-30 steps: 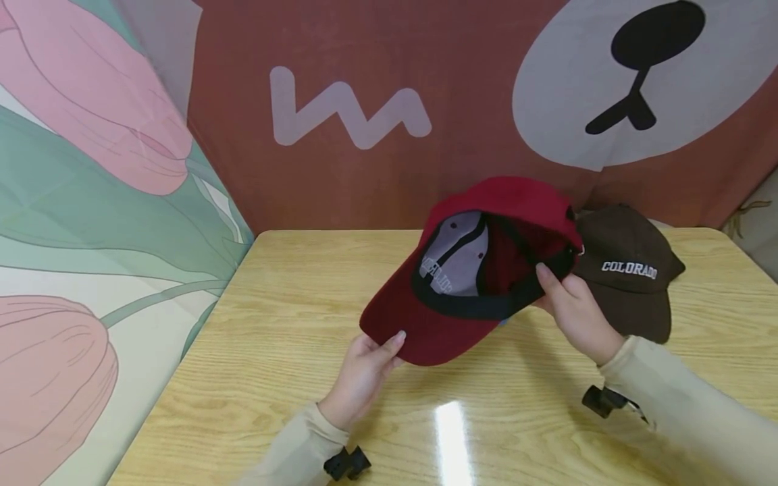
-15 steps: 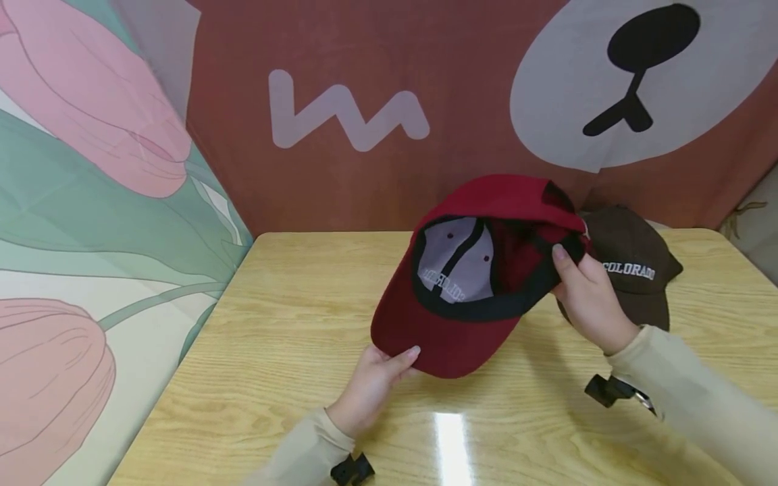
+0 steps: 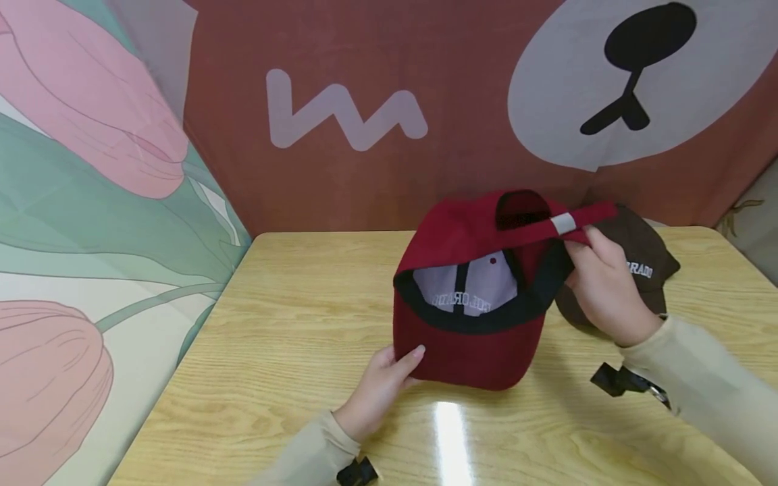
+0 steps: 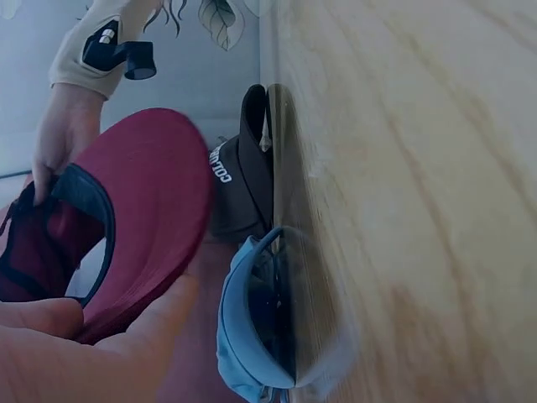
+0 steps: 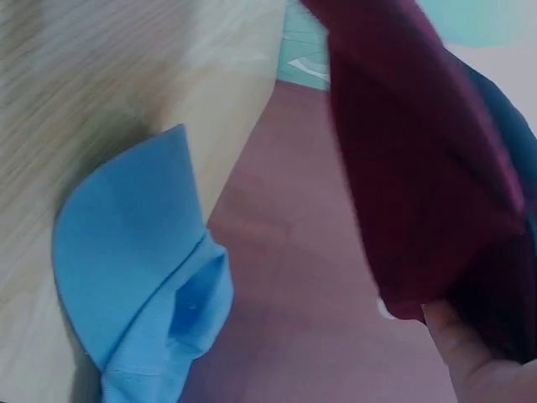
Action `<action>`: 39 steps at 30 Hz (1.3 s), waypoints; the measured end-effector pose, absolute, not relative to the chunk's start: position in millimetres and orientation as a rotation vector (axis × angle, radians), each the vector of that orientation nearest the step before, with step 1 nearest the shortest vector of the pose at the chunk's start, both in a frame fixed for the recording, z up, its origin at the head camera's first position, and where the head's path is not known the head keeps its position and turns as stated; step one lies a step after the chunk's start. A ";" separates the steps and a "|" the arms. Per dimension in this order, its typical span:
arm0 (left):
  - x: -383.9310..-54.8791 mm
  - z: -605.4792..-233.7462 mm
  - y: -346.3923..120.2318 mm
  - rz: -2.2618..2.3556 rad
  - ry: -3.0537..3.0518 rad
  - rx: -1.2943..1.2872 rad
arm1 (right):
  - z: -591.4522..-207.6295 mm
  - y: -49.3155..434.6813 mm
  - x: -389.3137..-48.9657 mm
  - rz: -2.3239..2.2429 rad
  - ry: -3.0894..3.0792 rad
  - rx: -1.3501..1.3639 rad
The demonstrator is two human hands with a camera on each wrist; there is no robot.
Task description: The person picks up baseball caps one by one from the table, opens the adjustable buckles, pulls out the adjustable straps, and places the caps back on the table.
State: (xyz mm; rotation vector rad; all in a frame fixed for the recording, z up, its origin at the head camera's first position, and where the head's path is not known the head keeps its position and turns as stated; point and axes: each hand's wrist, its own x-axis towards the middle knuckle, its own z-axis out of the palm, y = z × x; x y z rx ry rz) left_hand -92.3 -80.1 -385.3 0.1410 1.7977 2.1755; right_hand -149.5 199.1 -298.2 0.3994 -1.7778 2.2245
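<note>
Plainly, the left hand (image 3: 373, 391) pinches the brim (image 3: 468, 361) of the red cap (image 3: 450, 233), just right of the head view's centre, while the right hand (image 3: 612, 291) clamps its fingers on the back edge (image 3: 555, 268), partly covering the brown cap (image 3: 645, 243).

Head cam evenly lit, glare strip (image 3: 451, 442) on tbl (image 3: 273, 331), soft shadow R, wrist cams hazier, softer.

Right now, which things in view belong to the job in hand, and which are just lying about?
In the job:
dark red fabric cap, held by the left grip and the right grip

Apparently just lying about, on the pale wood-grain table:
dark brown fabric cap lettered COLORADO
light blue fabric cap
</note>
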 end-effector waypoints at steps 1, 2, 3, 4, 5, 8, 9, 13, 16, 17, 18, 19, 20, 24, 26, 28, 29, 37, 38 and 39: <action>-92.2 -385.3 -80.1 2.170 1.798 0.145 | -296.4 198.9 -148.7 2.200 -1.801 0.381; -92.3 -385.1 -79.9 2.168 1.795 0.149 | -294.7 198.4 -148.0 2.176 -1.821 0.360; -92.4 -385.0 -79.8 2.165 1.797 0.149 | -292.9 198.2 -147.1 2.152 -1.843 0.338; -92.2 -384.6 -79.7 2.164 1.800 0.153 | -291.3 198.3 -146.3 2.142 -1.862 0.330; -92.1 -384.2 -79.6 2.162 1.803 0.162 | -289.3 198.6 -145.2 2.098 -1.907 0.311; -92.0 -383.6 -79.1 2.156 1.812 0.187 | -283.7 199.4 -142.5 1.998 -2.017 0.273; -92.1 -383.5 -78.8 2.156 1.811 0.190 | -282.1 200.0 -141.6 1.965 -2.053 0.267; -93.1 -384.3 -77.3 2.147 1.801 0.187 | -276.6 202.1 -137.9 1.858 -2.172 0.241; -93.2 -385.0 -77.2 2.131 1.819 0.169 | -272.7 203.2 -135.9 1.807 -2.224 0.246; -93.1 -384.9 -77.4 2.124 1.824 0.170 | -271.4 203.4 -135.6 1.809 -2.219 0.249; -92.8 -384.7 -77.6 2.118 1.828 0.176 | -270.1 203.5 -135.6 1.834 -2.199 0.257; -92.3 -384.2 -78.0 2.112 1.833 0.185 | -268.6 203.7 -135.7 1.862 -2.175 0.264; -92.0 -383.9 -78.2 2.111 1.835 0.193 | -267.0 203.8 -135.7 1.867 -2.164 0.269; -90.8 -381.4 -78.9 2.108 1.832 0.228 | -262.4 204.4 -136.3 1.878 -2.142 0.297; -90.4 -379.5 -78.9 2.115 1.837 0.237 | -260.6 204.9 -136.7 1.813 -2.169 0.316; -90.4 -377.1 -78.9 2.116 1.849 0.261 | -258.9 205.4 -136.8 1.720 -2.215 0.318; -90.4 -375.7 -78.7 2.116 1.861 0.274 | -258.1 205.7 -136.9 1.671 -2.236 0.314; -87.5 -358.3 -71.5 2.125 1.956 0.419 | -250.4 208.4 -135.9 1.431 -2.307 0.328; -87.0 -355.5 -69.8 2.124 1.966 0.436 | -249.7 208.4 -136.1 1.404 -2.313 0.327; -86.5 -352.8 -68.2 2.126 1.968 0.453 | -249.1 208.1 -136.2 1.377 -2.325 0.323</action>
